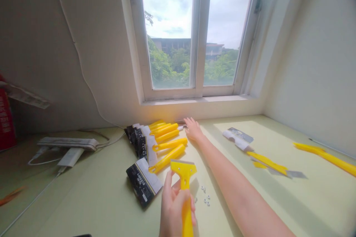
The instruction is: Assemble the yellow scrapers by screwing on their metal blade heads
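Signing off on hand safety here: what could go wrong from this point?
1. The small pale parts lie loose between the left hand and the right forearm; drawing that arm back could scatter them.
2. The yellow scraper in the left hand has its wide head uncovered; if its edge is sharp, which I can't tell, it could nick skin.
3. The yellow handles lie close beside the right hand; a sideways brush might shift them.

Window [198,63], power strip [66,142] (white)
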Available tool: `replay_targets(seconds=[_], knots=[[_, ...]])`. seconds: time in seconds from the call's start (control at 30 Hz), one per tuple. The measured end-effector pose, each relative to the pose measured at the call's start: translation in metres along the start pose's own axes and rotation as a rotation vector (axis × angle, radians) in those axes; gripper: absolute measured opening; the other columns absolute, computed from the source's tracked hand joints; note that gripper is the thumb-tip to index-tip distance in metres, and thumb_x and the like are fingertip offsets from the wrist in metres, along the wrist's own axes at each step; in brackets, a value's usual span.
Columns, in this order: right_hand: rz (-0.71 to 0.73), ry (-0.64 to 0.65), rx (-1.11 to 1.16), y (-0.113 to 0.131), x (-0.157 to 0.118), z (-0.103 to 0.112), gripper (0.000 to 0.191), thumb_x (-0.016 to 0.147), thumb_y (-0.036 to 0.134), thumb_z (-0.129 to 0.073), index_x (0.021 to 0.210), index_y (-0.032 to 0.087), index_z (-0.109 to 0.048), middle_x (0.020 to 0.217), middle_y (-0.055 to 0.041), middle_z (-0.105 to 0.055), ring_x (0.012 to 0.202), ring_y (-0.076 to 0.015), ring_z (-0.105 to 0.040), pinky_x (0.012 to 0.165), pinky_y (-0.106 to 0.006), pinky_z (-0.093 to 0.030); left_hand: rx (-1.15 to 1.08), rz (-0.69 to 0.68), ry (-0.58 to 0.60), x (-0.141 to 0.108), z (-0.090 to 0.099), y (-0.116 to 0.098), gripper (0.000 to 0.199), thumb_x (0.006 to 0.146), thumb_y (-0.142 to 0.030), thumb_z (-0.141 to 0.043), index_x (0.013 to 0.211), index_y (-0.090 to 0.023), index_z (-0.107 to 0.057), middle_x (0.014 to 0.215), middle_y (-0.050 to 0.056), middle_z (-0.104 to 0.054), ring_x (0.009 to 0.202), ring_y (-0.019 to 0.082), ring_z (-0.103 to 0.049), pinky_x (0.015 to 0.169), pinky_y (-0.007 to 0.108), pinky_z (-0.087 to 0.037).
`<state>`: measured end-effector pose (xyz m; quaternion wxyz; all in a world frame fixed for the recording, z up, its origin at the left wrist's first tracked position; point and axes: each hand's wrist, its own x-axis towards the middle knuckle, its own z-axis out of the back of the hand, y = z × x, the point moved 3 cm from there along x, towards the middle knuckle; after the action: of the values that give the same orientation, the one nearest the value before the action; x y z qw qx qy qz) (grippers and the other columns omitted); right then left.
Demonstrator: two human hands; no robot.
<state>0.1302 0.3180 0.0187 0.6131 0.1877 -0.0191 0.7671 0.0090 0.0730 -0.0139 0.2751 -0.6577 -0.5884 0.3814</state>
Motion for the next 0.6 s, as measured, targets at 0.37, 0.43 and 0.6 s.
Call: replay_targets(seconds=[0.37,0.43,0.6], knots=[[0.030,0.058,-0.264,0.007,-0.016,0.012,0.033,0.089,0.012,-0.038,0.104,0.016,-0.067,0.107,-0.0176,-0.066,0.100,-0.0253,-0.061,0.087,-0.039,-0.040,0.081,0.071,-0.021,0.001,-0.009,0.006,0.070,0.052,-0.022,-0.068,0.117,-0.031,-0.043,0.087,0.005,-0.062,0.034,0.006,-0.037,0.028,0.022,-0.027],[0.004,0.069,-0.259,0.002,-0.034,0.021,0.029,0.085,0.008,-0.043,0.092,0.016,-0.070,0.096,-0.0169,-0.069,0.092,-0.0245,-0.065,0.082,-0.035,-0.043,0.119,0.047,0.038,-0.003,-0.010,0.000,0.062,0.057,-0.023,-0.066,0.115,-0.030,-0.045,0.084,0.004,-0.061,0.036,0.007,-0.038,0.028,0.021,-0.031],[-0.078,0.012,-0.230,-0.025,-0.093,0.054,0.020,0.077,0.007,-0.053,0.071,0.016,-0.070,0.076,-0.0180,-0.070,0.075,-0.0264,-0.068,0.067,-0.032,-0.045,0.180,-0.024,0.093,-0.009,-0.013,-0.011,0.054,0.061,-0.018,-0.061,0.112,-0.025,-0.047,0.080,0.002,-0.059,0.042,0.008,-0.044,0.031,0.020,-0.034]])
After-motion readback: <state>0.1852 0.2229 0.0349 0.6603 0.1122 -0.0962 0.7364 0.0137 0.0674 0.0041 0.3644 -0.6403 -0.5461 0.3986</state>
